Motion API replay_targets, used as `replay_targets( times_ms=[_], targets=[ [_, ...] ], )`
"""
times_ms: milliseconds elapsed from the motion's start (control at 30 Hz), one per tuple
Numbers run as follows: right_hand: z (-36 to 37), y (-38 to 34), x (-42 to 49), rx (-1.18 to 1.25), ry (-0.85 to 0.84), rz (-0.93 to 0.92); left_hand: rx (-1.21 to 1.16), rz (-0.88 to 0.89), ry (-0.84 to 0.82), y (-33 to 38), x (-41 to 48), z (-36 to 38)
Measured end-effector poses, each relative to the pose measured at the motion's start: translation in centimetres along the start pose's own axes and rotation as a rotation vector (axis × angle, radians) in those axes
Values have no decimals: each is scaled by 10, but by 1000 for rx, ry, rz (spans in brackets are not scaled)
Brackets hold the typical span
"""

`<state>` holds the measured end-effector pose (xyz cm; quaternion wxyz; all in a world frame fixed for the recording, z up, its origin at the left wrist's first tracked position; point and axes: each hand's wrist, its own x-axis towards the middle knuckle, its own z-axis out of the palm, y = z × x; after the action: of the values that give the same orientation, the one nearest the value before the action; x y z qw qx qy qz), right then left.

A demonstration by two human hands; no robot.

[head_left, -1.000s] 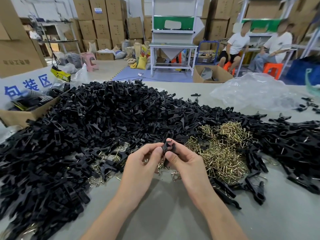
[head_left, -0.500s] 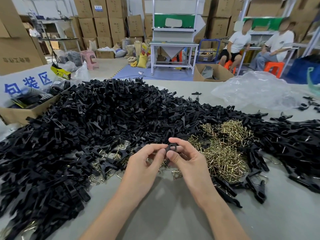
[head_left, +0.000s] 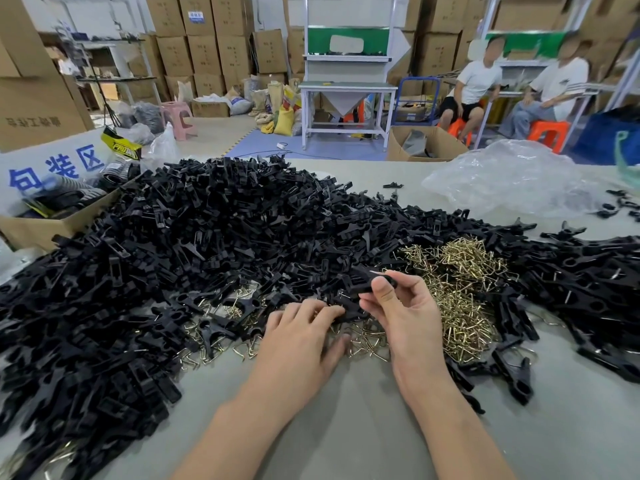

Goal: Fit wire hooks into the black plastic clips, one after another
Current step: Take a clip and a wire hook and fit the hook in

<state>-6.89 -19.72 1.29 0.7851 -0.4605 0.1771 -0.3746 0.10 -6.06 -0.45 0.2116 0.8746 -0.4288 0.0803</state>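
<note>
**Q:** Clip [head_left: 362, 281] for this frame, where is it?

**A:** In my right grip [head_left: 405, 317], held just above the black heap, beside the brass hook pile [head_left: 460, 306]. My thumb is on the near side and my index finger is curled over the top, pinching it. The other fingers are loosely bent underneath.

**Q:** Is a hook fitted in it?

**A:** Can't tell. There's a small pale glint at its top edge, too small to call.

**Q:** Left grip?

**A:** My left grip [head_left: 301, 344] is palm down with the fingers spread and fairly straight. The tips rest on the mix of loose wire hooks [head_left: 360, 341] and black clips at the heap's near edge, just beside my right fingers. The thumb sticks out sideways over the hooks. It's a bit blurred, and I can't see anything pinched in it.

**Q:** Stock on the counter?

**A:** A big heap of black clips [head_left: 207, 237] covers the counter [head_left: 346, 431] from the left edge to the centre. The brass hook pile sits just right of my right grip and touches the heap. There are more black clips [head_left: 595, 289] at the far right, some with wire showing.

**Q:** Anything else?

**A:** A crumpled clear plastic bag [head_left: 512, 181] sits at the far right of the counter. An open cardboard box [head_left: 52, 230] is at the left edge, touching the heap.
</note>
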Motion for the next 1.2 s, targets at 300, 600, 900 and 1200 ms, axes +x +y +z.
replay_targets(
  times_ms=[300,600,900,1200],
  targets=[
    [1,3,1,-14,7,-22,71,3,29,-9,4,-3],
    [0,6,2,-41,-28,-11,-81,-19,49,-12,4,-11],
    [1,8,2,-79,-64,-15,-300,-158,132,-11,5,-10],
    [1,7,0,-89,-89,-20,-398,-124,192,-13,4,-19]
  ],
)
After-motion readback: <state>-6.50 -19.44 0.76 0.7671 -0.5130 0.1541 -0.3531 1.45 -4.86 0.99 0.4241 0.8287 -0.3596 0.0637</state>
